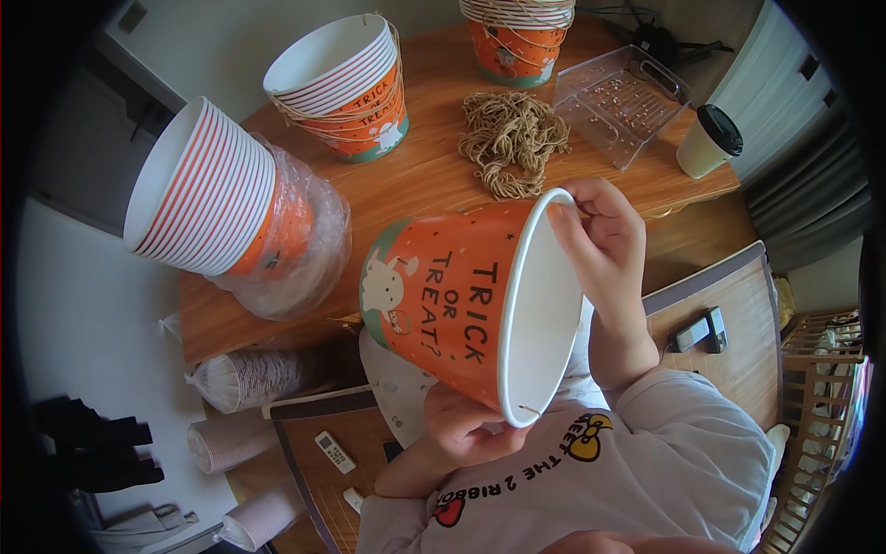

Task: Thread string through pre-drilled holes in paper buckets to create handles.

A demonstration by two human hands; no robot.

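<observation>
Grip: left hand [472,428], right hand [606,242] clamped on orange paper bucket [443,277] at rim. Twine-strung already: two bucket stacks [341,103] [519,46]. Outstanding, apparently: held bucket, plastic-wrapped stack [205,189].

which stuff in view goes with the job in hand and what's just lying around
Likely part of the job:
orange bucket, in left hand and right hand
loose tan twine
nearer corded bucket stack
farther corded bucket stack
plastic-wrapped bucket stack

Apparently just lying about:
lidded cup
white remote

Unsure: clear tray of small bits
</observation>
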